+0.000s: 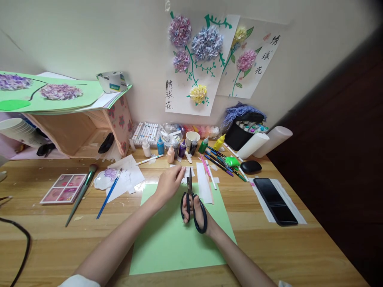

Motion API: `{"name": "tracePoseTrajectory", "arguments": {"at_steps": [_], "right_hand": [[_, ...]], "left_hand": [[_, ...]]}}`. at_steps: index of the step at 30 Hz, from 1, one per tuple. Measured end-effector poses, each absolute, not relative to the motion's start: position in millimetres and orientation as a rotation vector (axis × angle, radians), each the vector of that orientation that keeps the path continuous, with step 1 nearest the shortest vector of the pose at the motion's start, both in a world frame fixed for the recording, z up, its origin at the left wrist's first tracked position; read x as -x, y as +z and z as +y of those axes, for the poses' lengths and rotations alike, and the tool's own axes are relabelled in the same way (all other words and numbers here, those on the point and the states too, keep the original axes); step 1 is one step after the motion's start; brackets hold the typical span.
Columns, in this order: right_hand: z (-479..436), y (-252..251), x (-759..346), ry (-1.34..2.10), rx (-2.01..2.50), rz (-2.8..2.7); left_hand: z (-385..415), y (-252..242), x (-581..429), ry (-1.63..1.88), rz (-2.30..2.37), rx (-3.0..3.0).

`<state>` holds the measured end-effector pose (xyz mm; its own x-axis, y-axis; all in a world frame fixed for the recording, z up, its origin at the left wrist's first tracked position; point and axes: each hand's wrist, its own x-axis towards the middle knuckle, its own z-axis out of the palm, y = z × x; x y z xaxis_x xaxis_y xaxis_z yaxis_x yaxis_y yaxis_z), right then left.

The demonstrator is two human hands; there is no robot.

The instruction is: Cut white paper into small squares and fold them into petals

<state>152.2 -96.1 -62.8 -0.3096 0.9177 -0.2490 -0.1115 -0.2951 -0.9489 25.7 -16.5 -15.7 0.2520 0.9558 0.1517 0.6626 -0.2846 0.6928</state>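
My right hand (pixel 197 213) grips black-handled scissors (pixel 191 203), fingers through the loops, blades pointing away from me and nearly closed. My left hand (pixel 170 182) pinches a small white paper piece (pixel 187 172) right beside the blade tips. Both hands hover over a light green paper sheet (pixel 179 235) lying on the wooden desk (pixel 269 251). White paper strips (pixel 204 186) lie just right of the scissors.
Small paint bottles (pixel 170 153), a cup (pixel 192 139), a marker tray (pixel 146 133) and colored pens (pixel 223 163) line the back. A black phone (pixel 275 201) lies right. A palette (pixel 64 188), brushes (pixel 109 193) and a shelf (pixel 74 131) are left. Paper-flower pictures (pixel 197 59) hang on the wall.
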Motion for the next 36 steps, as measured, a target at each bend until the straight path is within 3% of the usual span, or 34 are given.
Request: {"name": "tracePoseTrajectory", "arguments": {"at_steps": [36], "right_hand": [[-93.4,-66.2,-149.8,1.616,1.222,-1.156]], "left_hand": [[-12.9,-17.7,-27.5,0.774,1.348,-1.889]]}}
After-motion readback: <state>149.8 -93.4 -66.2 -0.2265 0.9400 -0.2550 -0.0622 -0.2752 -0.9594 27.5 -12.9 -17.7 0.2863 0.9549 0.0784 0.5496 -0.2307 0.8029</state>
